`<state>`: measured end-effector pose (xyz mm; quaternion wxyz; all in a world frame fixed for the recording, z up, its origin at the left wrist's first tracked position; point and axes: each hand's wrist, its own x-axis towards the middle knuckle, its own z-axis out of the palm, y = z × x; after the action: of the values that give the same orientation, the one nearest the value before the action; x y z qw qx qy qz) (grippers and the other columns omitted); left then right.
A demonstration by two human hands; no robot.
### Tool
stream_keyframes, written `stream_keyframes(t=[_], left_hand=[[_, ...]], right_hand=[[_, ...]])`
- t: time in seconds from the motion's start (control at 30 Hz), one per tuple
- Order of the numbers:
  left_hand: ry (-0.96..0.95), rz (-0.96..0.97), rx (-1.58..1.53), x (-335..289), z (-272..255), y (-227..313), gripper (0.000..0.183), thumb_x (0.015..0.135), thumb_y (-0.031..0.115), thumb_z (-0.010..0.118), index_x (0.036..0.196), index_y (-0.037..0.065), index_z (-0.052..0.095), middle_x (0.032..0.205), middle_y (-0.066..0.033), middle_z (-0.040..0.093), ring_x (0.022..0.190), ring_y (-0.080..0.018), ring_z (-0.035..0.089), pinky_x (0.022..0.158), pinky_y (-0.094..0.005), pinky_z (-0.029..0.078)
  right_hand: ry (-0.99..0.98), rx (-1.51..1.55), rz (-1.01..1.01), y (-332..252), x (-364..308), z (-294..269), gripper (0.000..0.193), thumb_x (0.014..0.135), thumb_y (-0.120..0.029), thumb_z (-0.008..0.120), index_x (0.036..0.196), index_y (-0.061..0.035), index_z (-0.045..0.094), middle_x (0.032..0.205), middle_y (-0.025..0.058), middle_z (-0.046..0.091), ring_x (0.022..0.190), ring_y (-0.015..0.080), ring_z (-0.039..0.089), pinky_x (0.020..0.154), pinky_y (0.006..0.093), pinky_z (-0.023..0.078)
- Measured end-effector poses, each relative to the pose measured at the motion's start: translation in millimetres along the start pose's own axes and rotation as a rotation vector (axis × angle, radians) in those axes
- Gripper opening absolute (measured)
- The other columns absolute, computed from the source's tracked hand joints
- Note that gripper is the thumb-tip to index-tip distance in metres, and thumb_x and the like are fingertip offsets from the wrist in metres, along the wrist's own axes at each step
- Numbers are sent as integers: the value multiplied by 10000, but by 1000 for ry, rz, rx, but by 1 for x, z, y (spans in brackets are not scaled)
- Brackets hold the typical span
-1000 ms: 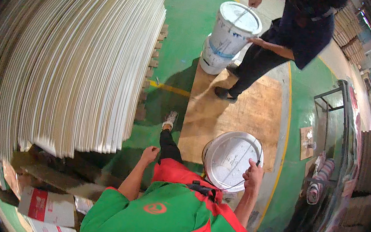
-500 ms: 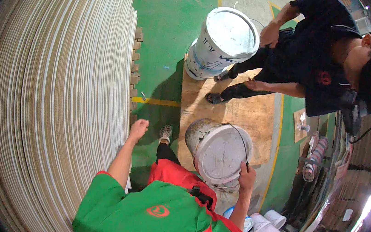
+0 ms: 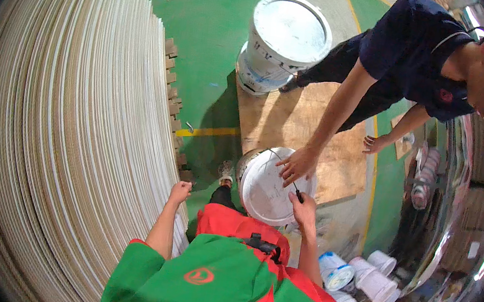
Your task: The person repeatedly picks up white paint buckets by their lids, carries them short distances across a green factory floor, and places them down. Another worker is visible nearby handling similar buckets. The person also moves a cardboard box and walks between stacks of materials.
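My right hand (image 3: 302, 210) is closed around the black grip of the wire handle on a lidded white bucket (image 3: 264, 191), just in front of my legs. The bucket's pale lid faces up. A co-worker's hand (image 3: 299, 165) reaches over that lid with fingers spread; whether it touches the lid or handle I cannot tell. My left hand (image 3: 180, 192) hangs beside the tall stack of sheets, fingers curled in, with nothing visible in it. Farther off, another lidded white bucket (image 3: 292, 29) sits on top of a second white bucket (image 3: 258, 71).
Layered sheets (image 3: 103, 104) fill the left side. A plywood board (image 3: 336, 168) lies on the green floor (image 3: 208, 32) under the far buckets. The co-worker (image 3: 410, 57) stands at the right. Several white buckets (image 3: 371, 281) are grouped at lower right.
The co-worker has leaned in and stretched an arm over the near bucket's lid. That bucket and my right hand have shifted left and closer to me. My left hand is lower.
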<state>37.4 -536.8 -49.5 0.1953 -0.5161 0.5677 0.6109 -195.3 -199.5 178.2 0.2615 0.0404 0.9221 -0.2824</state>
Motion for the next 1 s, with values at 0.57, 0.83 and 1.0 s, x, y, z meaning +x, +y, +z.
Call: stream_keyframes(t=[0.57, 0.83, 1.0], left_hand=[[-228, 29, 233, 7, 36, 85, 327, 892, 320, 552, 1096, 69, 505, 1013, -107, 599, 829, -236, 610, 608, -347, 488], [-401, 238, 491, -24, 139, 127, 338, 894, 301, 559, 1117, 51, 508, 991, -72, 613, 860, -208, 615, 599, -316, 482], [-587, 143, 542, -62, 212, 69, 316, 903, 281, 561, 1118, 54, 516, 982, -79, 604, 762, -214, 612, 606, -331, 501]], right_hand=[[453, 578, 12, 64, 61, 18, 352, 669, -250, 649, 897, 18, 629, 881, 242, 636, 853, 360, 628, 750, 429, 476], [379, 651, -42, 162, -43, 54, 232, 714, -193, 590, 869, -32, 650, 840, 155, 647, 823, 325, 620, 722, 395, 480], [436, 714, 273, 317, -162, 97, 153, 697, -210, 583, 681, -72, 648, 646, 155, 606, 658, 305, 615, 581, 418, 445]])
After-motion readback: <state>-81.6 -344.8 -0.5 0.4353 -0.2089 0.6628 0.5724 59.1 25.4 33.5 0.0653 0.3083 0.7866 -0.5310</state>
